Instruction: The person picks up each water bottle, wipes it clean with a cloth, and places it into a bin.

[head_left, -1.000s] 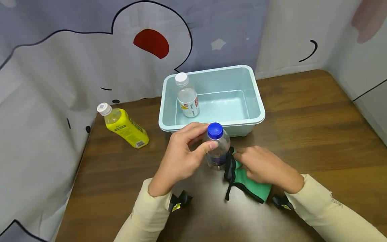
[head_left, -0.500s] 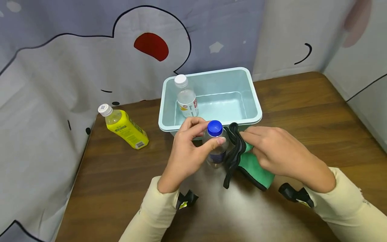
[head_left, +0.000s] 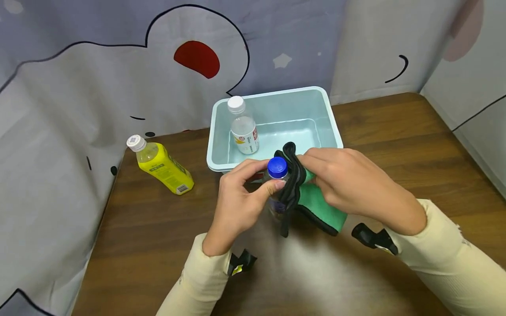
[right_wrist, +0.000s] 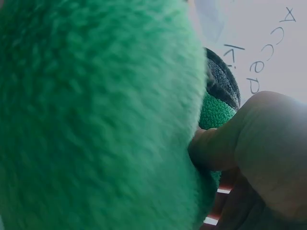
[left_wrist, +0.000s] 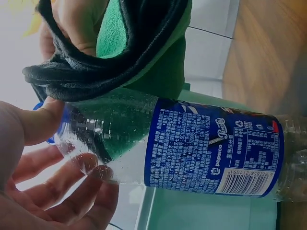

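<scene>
Holding the bottle: the left hand (head_left: 241, 197), its thumb and fingers curled round the upper part, just below the blue cap (head_left: 277, 167); the fingers are clamped on the plastic.
Blue-capped bottle (left_wrist: 211, 148): clear plastic, upright on the brown wooden surface (head_left: 158, 245), in front of the bin; a dark blue label with a barcode and the word "pepsico" wraps its lower half; droplets dot the shoulder.
Green cloth (head_left: 318, 202): black-edged, bunched at the top, its dark folds against the bottle's shoulder beside the cap; one corner hangs lower, on the right.
Right hand (head_left: 352, 184): pinching the cloth between thumb and fingers, just right of the bottle; the close view from that wrist is mostly green pile—partly blurred.
Pale blue bin (head_left: 284, 131): behind both hands; a clear bottle with a white cap (head_left: 245, 131) is inside, at the left end.
Yellow bottle (head_left: 164, 169): white-capped, on the surface left of the bin—well apart from the hands.
Sleeves: cream, on both arms.
</scene>
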Demonstrator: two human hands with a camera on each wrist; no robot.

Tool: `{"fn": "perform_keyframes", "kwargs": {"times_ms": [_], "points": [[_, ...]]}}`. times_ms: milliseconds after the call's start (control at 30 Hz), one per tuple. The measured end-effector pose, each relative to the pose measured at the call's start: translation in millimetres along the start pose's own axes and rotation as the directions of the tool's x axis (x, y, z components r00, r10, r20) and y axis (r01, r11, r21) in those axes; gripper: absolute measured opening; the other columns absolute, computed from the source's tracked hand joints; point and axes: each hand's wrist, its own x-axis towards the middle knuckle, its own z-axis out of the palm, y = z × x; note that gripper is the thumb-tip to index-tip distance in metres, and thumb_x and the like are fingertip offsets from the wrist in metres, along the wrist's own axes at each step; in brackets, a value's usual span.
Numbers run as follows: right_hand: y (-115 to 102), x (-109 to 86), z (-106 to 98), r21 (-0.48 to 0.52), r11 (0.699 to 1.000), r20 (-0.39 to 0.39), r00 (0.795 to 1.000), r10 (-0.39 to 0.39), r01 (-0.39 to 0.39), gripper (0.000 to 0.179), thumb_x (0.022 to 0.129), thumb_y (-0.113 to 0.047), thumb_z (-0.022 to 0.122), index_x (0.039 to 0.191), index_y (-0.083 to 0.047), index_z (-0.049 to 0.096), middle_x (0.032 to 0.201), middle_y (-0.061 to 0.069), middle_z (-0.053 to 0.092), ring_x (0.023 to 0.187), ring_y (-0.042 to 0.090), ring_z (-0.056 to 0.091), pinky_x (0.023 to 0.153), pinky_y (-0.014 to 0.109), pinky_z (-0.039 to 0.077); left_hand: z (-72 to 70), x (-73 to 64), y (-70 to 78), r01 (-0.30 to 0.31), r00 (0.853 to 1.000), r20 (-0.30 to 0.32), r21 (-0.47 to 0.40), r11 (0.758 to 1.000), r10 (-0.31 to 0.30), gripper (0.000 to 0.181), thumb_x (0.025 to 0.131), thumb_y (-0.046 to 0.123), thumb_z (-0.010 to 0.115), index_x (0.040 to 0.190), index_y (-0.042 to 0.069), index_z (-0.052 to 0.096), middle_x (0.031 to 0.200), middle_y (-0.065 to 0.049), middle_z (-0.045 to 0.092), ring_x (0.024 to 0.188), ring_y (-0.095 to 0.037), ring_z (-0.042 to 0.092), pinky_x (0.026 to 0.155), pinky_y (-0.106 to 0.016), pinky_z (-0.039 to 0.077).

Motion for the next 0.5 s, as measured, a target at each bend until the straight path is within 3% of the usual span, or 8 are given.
{"fn": "perform_keyframes", "kwargs": {"times_ms": [167, 333, 500], "points": [[-1, 6.3, 5, -0.039, 0.999, 0.041, 0.999, 0.02, -0.018, 0.027, 0.082, 0.014, 0.06, 0.088, -0.011, 0.065, 0.07, -0.004, 0.052, 0.06, 0.01, 0.04, 0.052, 0.026, 0.037, -0.5, 0.1, -0.4, -0.021, 1.0, -0.013, 0.019, 1.0, 0.021, 0.035, 0.082, 0.013, 0.09, 0.114, 0.004, 0.079, 0.102, -0.008, 0.078, 0.097, -0.017, 0.074, 0.091, -0.033, 0.061], [1, -1.5, 17, -0.051, 0.997, 0.06, 0.996, 0.062, -0.059, 0.025, 0.079, 0.011, 0.06, 0.077, -0.014, 0.056, 0.066, -0.006, 0.048, 0.056, 0.009, 0.036, 0.048, 0.027, 0.033, -1.4, -1.1, -0.8, -0.019, 1.0, -0.006, 0.01, 1.0, 0.019, 0.035, 0.082, 0.015, 0.089, 0.114, 0.005, 0.079, 0.101, -0.007, 0.077, 0.095, -0.016, 0.071, 0.089, -0.033, 0.061], [9, -19.8, 54, -0.063, 0.993, 0.218, 0.969, 0.113, -0.101, 0.024, 0.076, 0.008, 0.063, 0.072, -0.015, 0.056, 0.065, -0.005, 0.051, 0.053, 0.011, 0.043, 0.047, 0.032, 0.04, -2.0, -4.2, -3.6, -0.01, 1.0, 0.0, -0.01, 1.0, 0.01, 0.035, 0.082, 0.014, 0.089, 0.114, 0.005, 0.078, 0.1, -0.006, 0.076, 0.093, -0.016, 0.07, 0.088, -0.031, 0.061]]}}
